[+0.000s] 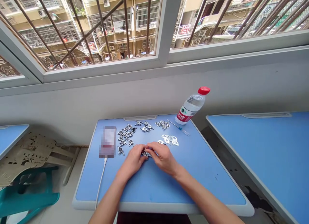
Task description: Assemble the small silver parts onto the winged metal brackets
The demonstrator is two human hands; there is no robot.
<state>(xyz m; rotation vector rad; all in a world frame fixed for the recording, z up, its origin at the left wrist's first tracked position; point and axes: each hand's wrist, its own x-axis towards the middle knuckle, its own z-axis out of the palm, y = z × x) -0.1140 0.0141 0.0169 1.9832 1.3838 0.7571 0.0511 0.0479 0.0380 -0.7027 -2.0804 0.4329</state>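
Two hands, left hand (pixel 131 161) and right hand (pixel 163 157), close their fingertips on one small metal fitting (pixel 145 154), midway between them, its long axis hidden.

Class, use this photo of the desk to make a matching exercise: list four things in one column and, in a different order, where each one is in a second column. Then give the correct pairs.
Things
1. Clear plastic water bottle with a red cap
2. Phone with a pixelated screen
3. Flat silver metal washers
4. Left hand and right hand

Places
A. Together over a small silver metal fitting
B. On the left of the blue desk, with a white charging cable
C. Tilted at the desk's back right corner
D. Lying in a cluster right of centre

Pairs: 1-C, 2-B, 3-D, 4-A
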